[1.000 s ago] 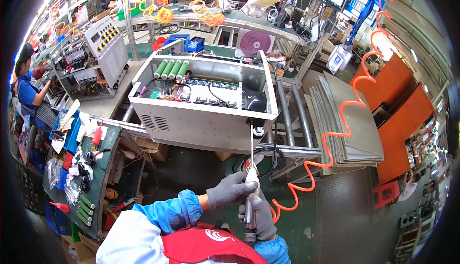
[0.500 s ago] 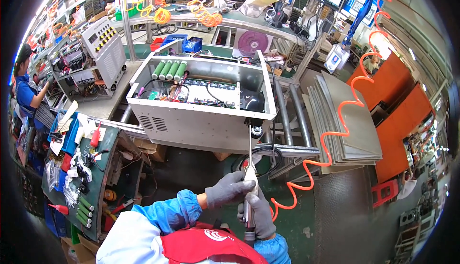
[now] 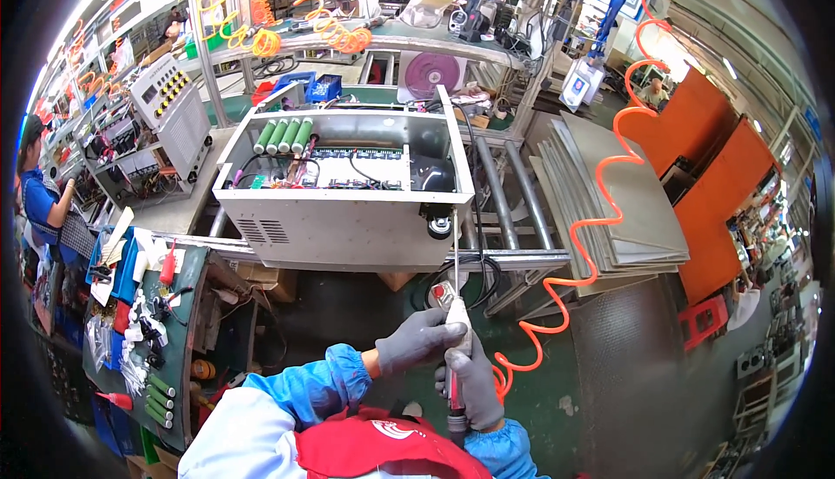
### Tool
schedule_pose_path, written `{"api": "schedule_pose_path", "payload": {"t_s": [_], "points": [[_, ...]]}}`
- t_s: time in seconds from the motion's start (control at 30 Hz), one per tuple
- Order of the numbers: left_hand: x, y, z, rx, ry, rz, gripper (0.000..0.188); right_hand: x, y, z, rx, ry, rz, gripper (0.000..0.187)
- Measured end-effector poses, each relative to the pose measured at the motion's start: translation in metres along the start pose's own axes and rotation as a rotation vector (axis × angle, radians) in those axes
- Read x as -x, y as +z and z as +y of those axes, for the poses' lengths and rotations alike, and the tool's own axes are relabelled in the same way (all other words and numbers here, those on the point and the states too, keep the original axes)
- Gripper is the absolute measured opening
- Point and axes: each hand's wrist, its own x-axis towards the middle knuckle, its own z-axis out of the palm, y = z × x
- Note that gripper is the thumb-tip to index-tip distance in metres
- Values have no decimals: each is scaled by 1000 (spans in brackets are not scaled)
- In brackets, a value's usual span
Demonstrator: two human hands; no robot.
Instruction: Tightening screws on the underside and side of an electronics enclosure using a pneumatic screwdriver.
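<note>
gripping the driver (image 3: 457, 312), left hand (image 3: 413, 342) and right hand (image 3: 478, 385) sit well short of the cabinet's edge (image 3: 348, 194).

Case (image 3: 344, 234): pale sheet metal, smooth, low sheen. Right of case: rollers (image 3: 496, 190), shiny metal; coiled hose (image 3: 570, 281), glossy orange plastic. Near side of case: driver (image 3: 458, 311), bright metal shaft; left glove (image 3: 419, 341), right glove (image 3: 477, 385), matt grey cloth; sleeve (image 3: 323, 383), crinkled blue fabric.

Ceiling lamps (image 3: 729, 66) glow brightly, while straight edges (the corners fall black) bow near the rim.
</note>
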Motion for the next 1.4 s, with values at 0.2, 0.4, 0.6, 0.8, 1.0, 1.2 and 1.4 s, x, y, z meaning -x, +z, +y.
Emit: {"api": "schedule_pose_path", "payload": {"t_s": [0.2, 0.4, 0.6, 0.8, 1.0, 1.2, 1.4], "points": [[-11, -2, -9, -55, 16, 39, 46, -10, -8, 3, 33, 3, 1, 52], [-18, -5, -9, -40, 11, 55, 46, -17, -11, -2, 40, 7, -13, 50], [-18, -6, -8, -11, -22, 48, 45, -21, -12, 1, 73, 11, -4, 54], [-24, -17, -24, 12, -46, 24, 49, -29, -12, 17, 243, -171, 52, 63], [-15, -6, -2, 16, -43, 34, 46, -26, -17, 10, 169, -79, 23, 63], [-17, -7, 5, -285, 32, 114, 46, -37, -50, 31, -1193, 201, -822, 79], [-8, 6, 32, -316, -11, 42, 53, -26, -38, 15, -459, 231, -175, 50]]}}
